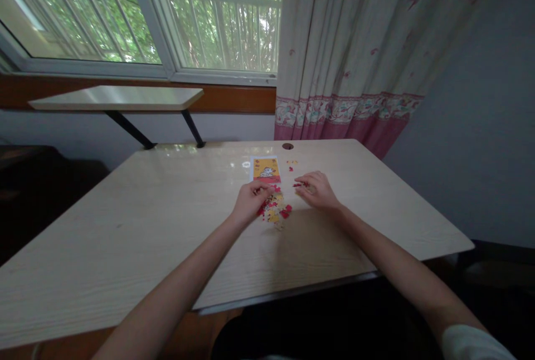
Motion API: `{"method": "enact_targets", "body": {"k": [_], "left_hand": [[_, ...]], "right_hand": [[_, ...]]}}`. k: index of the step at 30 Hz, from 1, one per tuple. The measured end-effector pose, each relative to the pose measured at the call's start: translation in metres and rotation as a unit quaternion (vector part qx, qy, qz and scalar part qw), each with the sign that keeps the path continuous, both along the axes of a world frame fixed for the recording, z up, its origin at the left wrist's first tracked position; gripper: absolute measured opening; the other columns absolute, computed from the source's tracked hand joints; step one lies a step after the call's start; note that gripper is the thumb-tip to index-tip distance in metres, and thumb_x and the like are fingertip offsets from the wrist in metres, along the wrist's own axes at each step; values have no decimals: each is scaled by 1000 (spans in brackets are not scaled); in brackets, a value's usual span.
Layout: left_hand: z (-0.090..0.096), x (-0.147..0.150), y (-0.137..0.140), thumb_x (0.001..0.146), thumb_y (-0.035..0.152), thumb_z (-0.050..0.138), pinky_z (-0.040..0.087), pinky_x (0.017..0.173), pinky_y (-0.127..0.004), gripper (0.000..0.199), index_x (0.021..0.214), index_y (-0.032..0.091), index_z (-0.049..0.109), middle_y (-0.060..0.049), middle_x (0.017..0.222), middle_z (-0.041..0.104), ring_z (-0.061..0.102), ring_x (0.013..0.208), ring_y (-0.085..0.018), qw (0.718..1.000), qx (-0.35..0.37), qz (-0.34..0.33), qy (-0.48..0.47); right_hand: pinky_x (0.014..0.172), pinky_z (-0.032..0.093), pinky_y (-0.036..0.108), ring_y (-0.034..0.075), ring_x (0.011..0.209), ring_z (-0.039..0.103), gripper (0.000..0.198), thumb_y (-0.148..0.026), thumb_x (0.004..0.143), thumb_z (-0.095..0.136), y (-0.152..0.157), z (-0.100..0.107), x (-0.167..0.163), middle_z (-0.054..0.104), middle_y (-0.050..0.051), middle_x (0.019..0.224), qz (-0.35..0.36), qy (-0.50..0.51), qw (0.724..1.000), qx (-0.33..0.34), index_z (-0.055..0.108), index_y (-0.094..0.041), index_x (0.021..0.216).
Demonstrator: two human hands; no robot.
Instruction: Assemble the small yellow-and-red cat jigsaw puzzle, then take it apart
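Observation:
A loose heap of small jigsaw puzzle pieces [273, 215] in red, yellow and white lies on the desk. My left hand [249, 202] is at the heap's upper left, thumb and fingers pinched, with a pink puzzle piece [276, 188] at its fingertips. To the right of the heap, my right hand [318, 190] curls its thumb and fingers around dark red puzzle pieces [297, 184]; the fingers partly hide them. Just beyond my left hand lies a picture card [266, 169], orange and red with a white cartoon animal.
A few separate pieces [291, 169] lie right of the card. The pale wooden desk [159, 220] has a round cable hole [288, 146] near its back edge. A raised shelf [125, 98] on black supports stands at back left. A curtain [346, 70] hangs behind.

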State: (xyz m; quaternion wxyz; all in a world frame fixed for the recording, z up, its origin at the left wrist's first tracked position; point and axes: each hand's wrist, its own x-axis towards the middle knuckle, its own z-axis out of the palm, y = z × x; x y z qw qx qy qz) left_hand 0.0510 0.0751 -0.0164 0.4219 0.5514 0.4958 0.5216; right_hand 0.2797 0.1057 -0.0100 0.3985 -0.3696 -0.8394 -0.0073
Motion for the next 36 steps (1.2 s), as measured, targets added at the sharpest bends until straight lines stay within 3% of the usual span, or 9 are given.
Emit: {"method": "enact_targets", "body": {"k": [6, 15, 20, 25, 29, 36], "left_hand": [[2, 15, -10, 63, 39, 71, 38, 52, -23, 26, 65, 15, 65, 1, 55, 57, 48, 50, -10, 997, 5, -47, -53], [1, 19, -12, 61, 37, 70, 38, 52, -23, 25, 58, 15, 61, 3, 49, 51, 49, 50, -10, 995, 1, -73, -61], [-1, 17, -11, 63, 39, 68, 39, 53, -24, 25, 63, 14, 64, 1, 55, 57, 51, 52, -11, 995, 1, -85, -44], [-4, -2, -1, 72, 36, 60, 41, 58, -26, 22, 73, 16, 67, -2, 66, 63, 54, 60, -14, 995, 62, 2, 82], [-2, -21, 5, 73, 32, 58, 40, 61, -28, 17, 72, 17, 67, -3, 70, 62, 52, 66, -16, 958, 123, 58, 252], [-3, -27, 9, 77, 34, 54, 40, 62, -27, 20, 72, 18, 66, -3, 69, 60, 51, 68, -16, 937, 137, 72, 312]], "right_hand": [[75, 37, 32, 16, 76, 55, 29, -47, 75, 65, -25, 4, -28, 67, 2, 77, -1, 13, 994, 106, 67, -24, 92], [75, 34, 31, 14, 75, 54, 14, -38, 78, 64, -25, 0, -24, 67, -1, 77, 7, 2, 989, 146, 66, -26, 86], [75, 33, 31, 13, 73, 53, 15, -37, 81, 62, -23, 8, -21, 66, 0, 75, 7, -3, 987, 163, 67, -25, 87], [77, 34, 32, 15, 75, 54, 16, -37, 82, 60, -9, 18, 8, 64, 2, 77, -54, 40, 984, 166, 67, -24, 89], [79, 35, 34, 17, 77, 54, 19, -40, 83, 58, 3, 20, 31, 63, 2, 77, -96, 53, 983, 149, 68, -26, 90], [79, 35, 34, 17, 78, 54, 23, -43, 83, 56, 7, 18, 35, 63, 3, 79, -87, 35, 987, 128, 69, -25, 88]]}}
